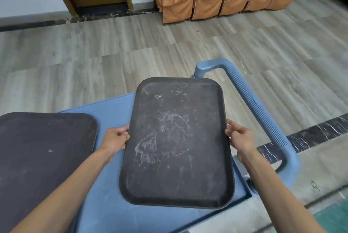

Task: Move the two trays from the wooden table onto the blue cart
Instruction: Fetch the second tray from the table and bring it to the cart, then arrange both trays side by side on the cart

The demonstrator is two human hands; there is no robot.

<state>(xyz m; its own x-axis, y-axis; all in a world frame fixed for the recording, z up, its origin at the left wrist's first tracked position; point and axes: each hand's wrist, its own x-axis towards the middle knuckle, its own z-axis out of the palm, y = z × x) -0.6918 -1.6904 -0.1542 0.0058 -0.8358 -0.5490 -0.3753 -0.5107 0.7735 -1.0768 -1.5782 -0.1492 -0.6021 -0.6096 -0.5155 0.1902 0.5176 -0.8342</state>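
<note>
Left hand (116, 138) and right hand (239, 138) each have a grip clamped on a long edge of the tray (177, 142), about midway along. Tray's long axis runs away from the person; it sits above the cart (113, 112), tilted, not down yet. Second tray (43, 148) already lies on the cart to the left. Handle (258, 108) close on the right, so lower straight.

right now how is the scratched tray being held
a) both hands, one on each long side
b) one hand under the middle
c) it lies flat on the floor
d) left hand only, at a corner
a: the left hand and the right hand each grip a long edge of the scratched tray, held over the blue cart.
</note>
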